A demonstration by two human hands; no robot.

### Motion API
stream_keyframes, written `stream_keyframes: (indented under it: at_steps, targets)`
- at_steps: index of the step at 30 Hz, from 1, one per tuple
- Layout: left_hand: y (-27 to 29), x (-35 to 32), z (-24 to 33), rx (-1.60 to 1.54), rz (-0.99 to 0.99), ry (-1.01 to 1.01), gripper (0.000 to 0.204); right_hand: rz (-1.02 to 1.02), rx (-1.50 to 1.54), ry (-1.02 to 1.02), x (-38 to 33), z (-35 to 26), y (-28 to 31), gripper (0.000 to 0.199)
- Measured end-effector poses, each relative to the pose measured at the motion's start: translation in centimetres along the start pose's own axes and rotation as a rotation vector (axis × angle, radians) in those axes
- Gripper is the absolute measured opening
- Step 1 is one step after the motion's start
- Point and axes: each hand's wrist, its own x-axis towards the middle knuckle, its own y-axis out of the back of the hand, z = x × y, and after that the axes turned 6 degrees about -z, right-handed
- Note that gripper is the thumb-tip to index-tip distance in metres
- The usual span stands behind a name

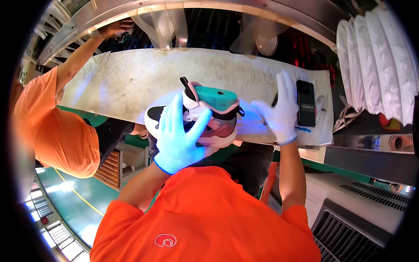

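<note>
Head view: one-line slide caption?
Gloved left hand spread on a shoe with a teal block in it; gloved right hand open beside a dark phone.

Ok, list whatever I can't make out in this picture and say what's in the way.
From the head view:
Shoe: part of its side, hidden under the left hand.
Black-and-white piece: whether it joins that shoe; the same hand covers the space between.
Dark item: its kind; too little shows beside the right hand.
Co-worker: head, largely cut off by the left edge.
Co-worker's hand: what it touches, too small and dark.
</note>
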Motion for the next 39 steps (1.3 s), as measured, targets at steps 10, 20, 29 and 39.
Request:
stream_keyframes:
  at_steps: [10, 20, 29, 39]
  targets:
    - [-0.3, 0.4, -0.4, -0.035, 0.101, -0.077, 0.08, -0.892, 1.246, -0.331, -1.2, -7.1, -0.8, 0.097]
    - [-0.2, 1.1, -0.1, 0.03, 0.113, -0.076, 0.072, -1.138, 1.202, -0.058, 3.5, -4.0, -1.1, 0.086]
    - [-0.5, 1.0, -0.1, 0.042, 0.126, -0.068, 0.08, -0.58, 0.853, -0.102, -3.2, -8.3, -2.4, 0.088]
    - [0.5, 1.2, 0.0, -0.074, 0.084, -0.015, 0.094, -0.454, 1.684, -0.41, -3.2, -12.9, -2.3, 0.077]
